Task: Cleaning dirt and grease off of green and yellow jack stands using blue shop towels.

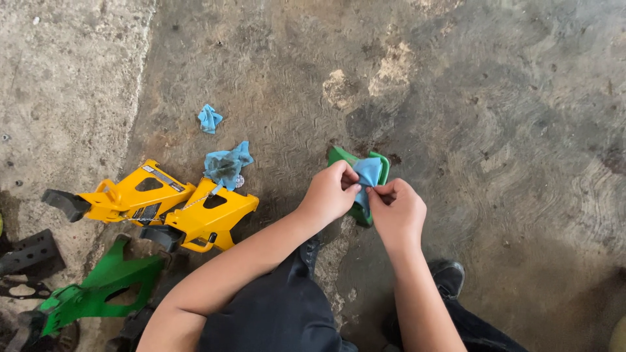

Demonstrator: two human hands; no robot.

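From my head view, both grips meet on the blue rag [369, 172]: my left hand [329, 194] and right hand [398, 212] each pinch it against the green part [339, 156], which runs top-left to bottom-right over the floor [508, 117].

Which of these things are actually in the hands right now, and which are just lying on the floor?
In hand:
left hand and right hand pinching the blue cloth
green part behind it

Lying about:
two yellow stands
green stand
crumpled blue cloth
small blue scrap
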